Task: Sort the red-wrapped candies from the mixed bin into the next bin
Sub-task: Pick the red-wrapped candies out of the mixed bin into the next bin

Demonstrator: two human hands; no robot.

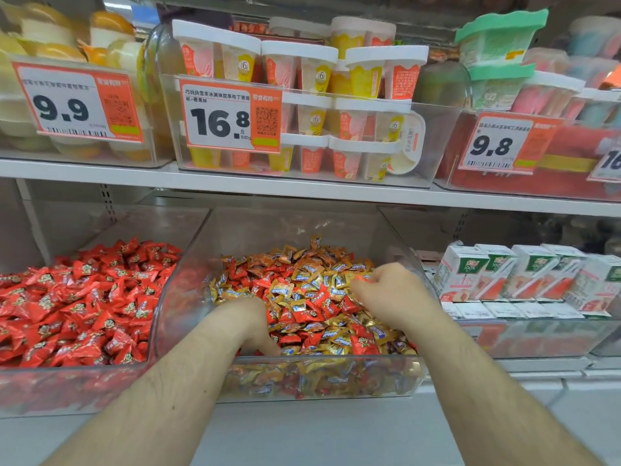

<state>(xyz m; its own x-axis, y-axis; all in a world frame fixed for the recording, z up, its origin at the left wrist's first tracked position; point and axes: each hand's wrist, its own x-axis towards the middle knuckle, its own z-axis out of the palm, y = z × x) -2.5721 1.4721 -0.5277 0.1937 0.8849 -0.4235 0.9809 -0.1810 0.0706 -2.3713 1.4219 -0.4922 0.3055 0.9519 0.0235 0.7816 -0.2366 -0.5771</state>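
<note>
A clear mixed bin (302, 227) in the middle of the lower shelf holds several gold-wrapped candies (285, 287) and red-wrapped candies (322, 306) jumbled together. To its left a second clear bin (84, 385) is filled with red-wrapped candies only. Both my hands are inside the mixed bin. My left hand (250, 322) is dug into the near left of the pile, fingers curled down among the candies; what it holds is hidden. My right hand (389, 290) sits on the right side of the pile, its fingers curled round red-wrapped candies.
Small white juice cartons (524, 274) stand in a clear tray right of the mixed bin. The shelf above (235, 183) carries clear bins of dessert cups with orange price tags reading 9.9, 16.8 and 9.8. The shelf's white front ledge runs below the bins.
</note>
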